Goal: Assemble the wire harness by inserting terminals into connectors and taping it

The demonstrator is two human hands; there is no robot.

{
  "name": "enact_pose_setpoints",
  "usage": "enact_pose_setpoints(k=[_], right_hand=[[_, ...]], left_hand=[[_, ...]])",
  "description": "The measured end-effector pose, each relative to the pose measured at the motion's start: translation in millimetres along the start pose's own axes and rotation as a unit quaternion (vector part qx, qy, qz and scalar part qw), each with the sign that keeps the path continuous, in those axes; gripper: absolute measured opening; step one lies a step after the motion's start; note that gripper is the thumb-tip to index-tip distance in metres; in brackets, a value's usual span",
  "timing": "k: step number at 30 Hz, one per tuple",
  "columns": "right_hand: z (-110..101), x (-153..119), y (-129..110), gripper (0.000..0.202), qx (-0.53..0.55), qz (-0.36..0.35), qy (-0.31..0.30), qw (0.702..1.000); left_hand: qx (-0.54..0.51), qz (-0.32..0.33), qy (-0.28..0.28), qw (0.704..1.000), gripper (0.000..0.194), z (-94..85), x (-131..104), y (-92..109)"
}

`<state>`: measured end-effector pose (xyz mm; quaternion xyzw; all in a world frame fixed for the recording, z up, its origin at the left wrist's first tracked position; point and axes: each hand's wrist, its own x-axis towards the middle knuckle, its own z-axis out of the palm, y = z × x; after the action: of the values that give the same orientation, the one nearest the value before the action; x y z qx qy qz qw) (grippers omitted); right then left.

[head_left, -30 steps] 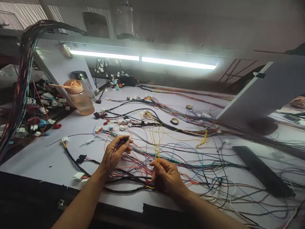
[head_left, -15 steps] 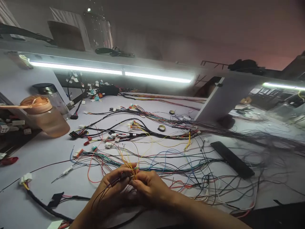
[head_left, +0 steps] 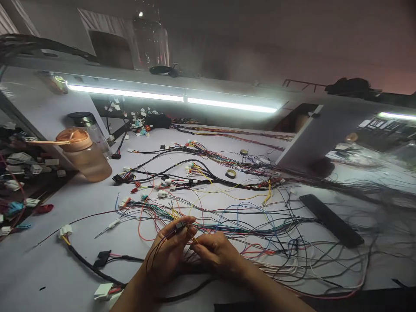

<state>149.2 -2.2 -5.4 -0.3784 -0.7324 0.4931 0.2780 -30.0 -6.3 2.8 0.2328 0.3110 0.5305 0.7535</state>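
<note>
My left hand is closed round a small black connector, from which thin dark wires loop down over the palm. Just to its right, my right hand pinches thin yellow wires between thumb and index finger. The fingertips of both hands are close together, low in the middle of the view. Beyond them lies an orange and white connector with green and black wires. A white connector on a black sleeved cable rests at the left.
A peach-lidded bottle stands at the left beside a black-lidded clear one. Wire harnesses cross the table. A tape roll and a long black object lie rightward. A white partition rises behind.
The view has shifted, so the scene sits farther right. My left hand has turned, showing the black connector more clearly; the yellow wires between my hands now slant more.
</note>
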Motion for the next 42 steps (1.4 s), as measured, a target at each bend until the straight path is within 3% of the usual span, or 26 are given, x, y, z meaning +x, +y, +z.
enact_pose_setpoints(k=[4, 11, 20, 27, 32, 38, 42], right_hand=[[-2, 0, -3, 0.037, -0.008, 0.005, -0.008, 1.0], [-1, 0, 0, 0.038, -0.005, 0.002, -0.01, 1.0], [3, 3, 9, 0.034, -0.009, -0.01, -0.003, 1.0], [1, 4, 7, 0.03, 0.028, -0.013, -0.003, 1.0], [-5, 6, 4, 0.027, 0.044, -0.021, -0.003, 0.999], [-8, 6, 4, 0.028, 0.046, -0.014, -0.008, 0.999], [-5, 5, 9, 0.029, 0.029, -0.016, -0.004, 0.999]], left_hand=[[-0.018, 0.092, 0.018, 0.995, 0.027, -7.1, 3, 8], [-0.006, 0.143, 0.053, 0.988, 0.029, -12.6, 4, 15], [0.035, 0.102, 0.114, 0.988, 0.036, -10.3, 1, 19], [0.188, 0.052, 0.176, 0.965, 0.03, -27.5, 4, 16], [0.229, 0.039, 0.177, 0.956, 0.029, -37.8, 6, 19], [0.287, 0.035, 0.242, 0.926, 0.032, -30.2, 7, 23], [0.276, 0.03, 0.231, 0.933, 0.033, -25.3, 8, 21]])
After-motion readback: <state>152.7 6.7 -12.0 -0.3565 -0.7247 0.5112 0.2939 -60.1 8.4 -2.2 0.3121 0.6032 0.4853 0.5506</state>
